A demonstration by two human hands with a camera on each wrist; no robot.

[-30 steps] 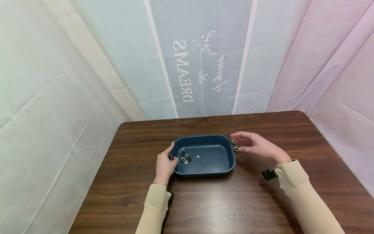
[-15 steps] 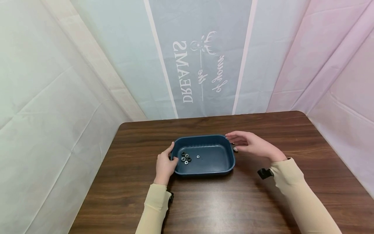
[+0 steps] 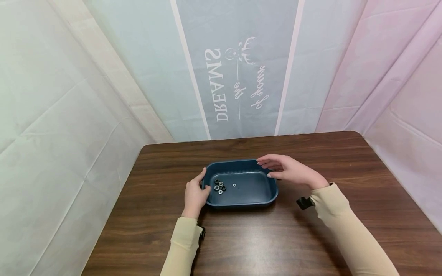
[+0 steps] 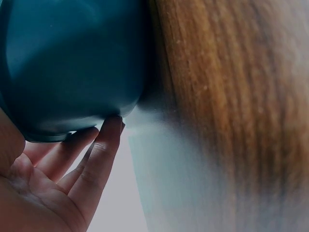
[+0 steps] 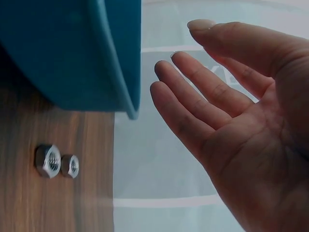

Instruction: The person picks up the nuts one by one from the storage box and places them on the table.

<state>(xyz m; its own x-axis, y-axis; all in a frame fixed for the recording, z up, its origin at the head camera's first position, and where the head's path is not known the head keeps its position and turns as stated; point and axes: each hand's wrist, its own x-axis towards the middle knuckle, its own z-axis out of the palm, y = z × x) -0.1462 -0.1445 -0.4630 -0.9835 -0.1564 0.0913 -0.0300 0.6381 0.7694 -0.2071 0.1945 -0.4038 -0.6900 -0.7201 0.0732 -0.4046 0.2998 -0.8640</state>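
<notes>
A dark blue rectangular tray [image 3: 250, 191] lies on the table. My left hand [image 3: 194, 196] grips its left end, thumb over the rim and fingers along the outer wall, as the left wrist view shows with the fingers [image 4: 94, 169]. Several silver and dark nuts [image 3: 216, 188] are clustered in the tray's left part, and one small nut [image 3: 234, 185] sits apart near the middle. My right hand [image 3: 293, 171] hovers at the tray's right end, fingers loosely bent and holding nothing. In the right wrist view, a larger hex nut [image 5: 47, 161] and a smaller one [image 5: 71, 166] lie outside the tray.
The dark wood-grain table [image 3: 241, 241] extends on all sides of the tray. A printed cloth [image 3: 241, 76] hangs behind its far edge, with pale cloth [image 3: 51, 134] at the left and pinkish cloth at the right.
My right hand has moved left, from beside the two outside nuts to over the tray's right rim, and now hides them in the head view. My left hand and the tray stay put.
</notes>
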